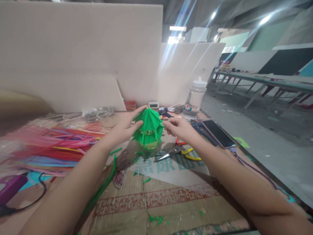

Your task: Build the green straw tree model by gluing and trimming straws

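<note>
A small green model (pixel 148 129), built of green pipe cleaners with a cone-shaped roof, is held above the cardboard-covered table (pixel 171 199). My left hand (pixel 124 127) grips its left side, thumb along the roof and fingers wrapped under the edge. My right hand (pixel 177 128) is at its right edge, fingers pinched together on the roof rim. Short green offcuts (pixel 156 218) lie scattered on the cardboard below.
A pile of coloured pipe cleaners (pixel 49 147) lies at left, yellow-handled pliers (pixel 178 152) under the model, a phone (pixel 218 133) at right, a clear plastic jar (pixel 195 98) behind. White boards (pixel 85 52) stand at the back. A purple tool with a black cable (pixel 12 187) sits near left.
</note>
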Action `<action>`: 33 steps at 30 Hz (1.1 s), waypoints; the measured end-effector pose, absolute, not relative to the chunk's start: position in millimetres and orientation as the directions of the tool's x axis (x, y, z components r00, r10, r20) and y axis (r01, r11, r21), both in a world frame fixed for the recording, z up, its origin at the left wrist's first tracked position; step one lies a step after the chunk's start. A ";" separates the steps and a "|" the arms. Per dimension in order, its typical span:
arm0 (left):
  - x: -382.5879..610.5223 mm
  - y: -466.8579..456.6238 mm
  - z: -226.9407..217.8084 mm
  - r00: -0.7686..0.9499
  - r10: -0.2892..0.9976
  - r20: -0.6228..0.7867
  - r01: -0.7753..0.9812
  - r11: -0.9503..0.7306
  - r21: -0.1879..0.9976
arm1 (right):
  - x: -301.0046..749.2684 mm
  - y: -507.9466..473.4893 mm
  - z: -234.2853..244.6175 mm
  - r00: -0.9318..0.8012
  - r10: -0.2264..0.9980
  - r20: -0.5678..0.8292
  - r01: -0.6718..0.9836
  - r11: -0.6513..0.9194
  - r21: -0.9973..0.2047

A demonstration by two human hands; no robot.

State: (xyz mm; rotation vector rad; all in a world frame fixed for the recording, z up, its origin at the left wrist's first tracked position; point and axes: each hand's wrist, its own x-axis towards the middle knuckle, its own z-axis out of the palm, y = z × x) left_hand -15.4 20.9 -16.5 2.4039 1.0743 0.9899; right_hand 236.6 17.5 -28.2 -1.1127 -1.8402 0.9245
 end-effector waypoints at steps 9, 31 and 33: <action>-9.4 19.7 -19.9 0.461 0.729 0.505 0.520 -0.683 0.512 | 230.2 -0.6 -17.8 -0.256 0.885 0.390 0.445 0.466 -0.765; -7.4 25.2 -23.8 0.431 0.707 0.560 0.420 -0.707 0.569 | 233.9 10.8 -27.0 -0.353 0.879 0.322 0.519 0.470 -0.714; -6.2 27.5 -27.0 0.391 0.721 0.573 0.383 -0.693 0.611 | 242.4 17.3 -25.0 -0.263 0.875 0.408 0.583 0.480 -0.655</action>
